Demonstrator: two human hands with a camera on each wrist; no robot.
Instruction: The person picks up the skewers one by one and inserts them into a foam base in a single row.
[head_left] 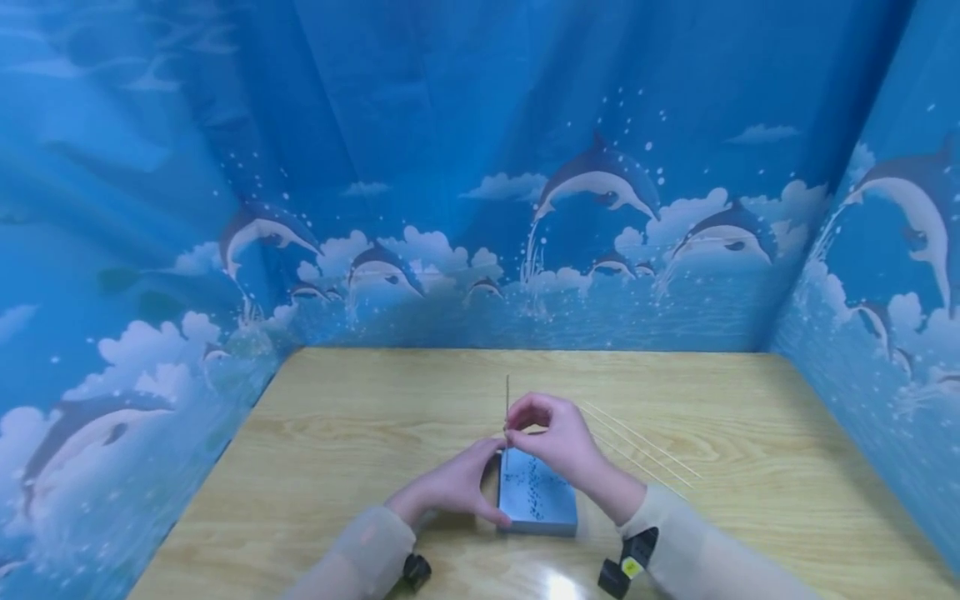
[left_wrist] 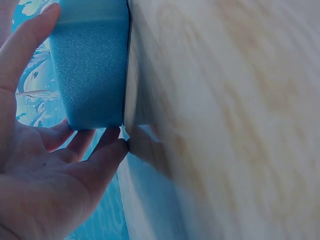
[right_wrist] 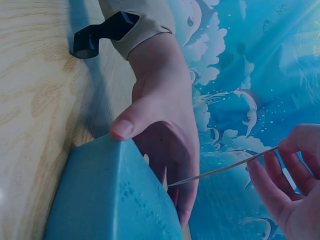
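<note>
A blue foam block, its top speckled with small dark holes, lies on the wooden table. My left hand grips its left side, thumb at the near corner and fingers around the far one; the left wrist view shows the thumb and fingers against opposite faces of the block. Over the block's far left part, my right hand pinches a thin wooden stick held about upright. In the right wrist view the lower end of the stick meets the block's far edge region; whether it enters the foam cannot be told.
Several thin pale sticks lie slantwise on the table to the right of the block. Blue curtains printed with dolphins stand behind the table and at both sides. Black wrist devices sit at the sleeves.
</note>
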